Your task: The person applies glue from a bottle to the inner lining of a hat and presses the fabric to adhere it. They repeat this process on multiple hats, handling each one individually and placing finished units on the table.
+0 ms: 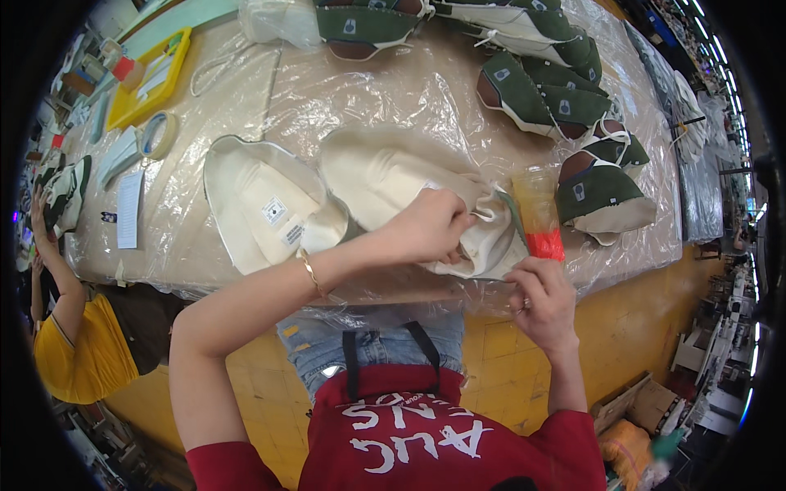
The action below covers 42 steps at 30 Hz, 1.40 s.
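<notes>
A cream-lined shoe upper [372, 176] lies inside up at the near edge of the table, with a strip of green showing at its right end. My left hand [430, 229] reaches across over it, fingers closed on the bunched cream lining near that end. My right hand [544, 303] pinches the upper's near right edge between thumb and fingers. What lies under my left fingers is partly hidden. To the left, a second cream upper [250, 192] with small printed labels lies apart from my hands.
Green shoe uppers [565, 102] with white laces are piled at the far right. Beside my right hand lies a yellowish clear container with a red end [540, 221]. A yellow tray [155, 78], tape roll [168, 135] and paper sheet [128, 209] lie left. Another person [86, 344] works at far left.
</notes>
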Tool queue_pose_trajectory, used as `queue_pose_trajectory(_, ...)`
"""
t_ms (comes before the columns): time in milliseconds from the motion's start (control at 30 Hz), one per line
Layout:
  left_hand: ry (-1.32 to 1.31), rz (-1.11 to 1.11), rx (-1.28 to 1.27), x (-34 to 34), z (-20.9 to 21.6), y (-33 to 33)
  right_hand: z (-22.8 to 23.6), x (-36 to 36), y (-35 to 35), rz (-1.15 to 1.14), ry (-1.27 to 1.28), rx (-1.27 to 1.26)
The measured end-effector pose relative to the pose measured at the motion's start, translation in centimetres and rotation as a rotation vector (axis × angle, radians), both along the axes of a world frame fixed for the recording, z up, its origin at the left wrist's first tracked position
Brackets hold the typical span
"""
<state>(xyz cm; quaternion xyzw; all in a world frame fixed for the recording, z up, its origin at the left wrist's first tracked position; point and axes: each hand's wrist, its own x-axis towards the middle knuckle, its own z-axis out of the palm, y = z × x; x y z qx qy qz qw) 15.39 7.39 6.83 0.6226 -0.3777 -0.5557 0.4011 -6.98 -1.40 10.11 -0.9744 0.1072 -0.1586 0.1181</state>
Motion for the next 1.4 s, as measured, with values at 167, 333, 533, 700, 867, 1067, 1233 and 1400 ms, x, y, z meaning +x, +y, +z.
queue_pose_trajectory(167,0.013,-0.074,0.063,0.4,-0.1,-0.1,-0.7,-0.1,-0.7,0.031,-0.004,-0.059)
queue_pose_trajectory(333,-0.192,-0.092,-0.056,0.4,0.6,-1.0,-0.8,1.2,-1.2,-0.053,-0.049,0.032)
queue_pose_trajectory(533,-0.086,-0.124,0.105,0.9,1.4,-3.2,-0.9,2.3,-2.3,-0.14,-0.056,0.128)
queue_pose_trajectory(700,-0.238,-0.244,0.112,0.6,1.9,-2.8,-1.0,2.2,-2.3,-0.102,0.007,0.183)
queue_pose_trajectory(867,-0.431,-0.297,0.062,-0.6,1.3,-1.9,-0.9,1.4,-2.4,0.089,0.003,-0.033)
queue_pose_trajectory(1067,-0.385,-0.178,-0.045,-0.6,-0.9,-1.3,-1.6,-0.2,-1.4,0.117,0.014,-0.081)
queue_pose_trajectory(1233,-0.239,-0.272,-0.034,0.4,-0.9,-1.3,-2.1,-0.5,-0.9,0.115,-0.023,-0.09)
queue_pose_trajectory(1400,0.219,-0.371,0.175,2.4,0.5,-1.9,-2.1,0.2,-0.9,0.095,-0.046,-0.084)
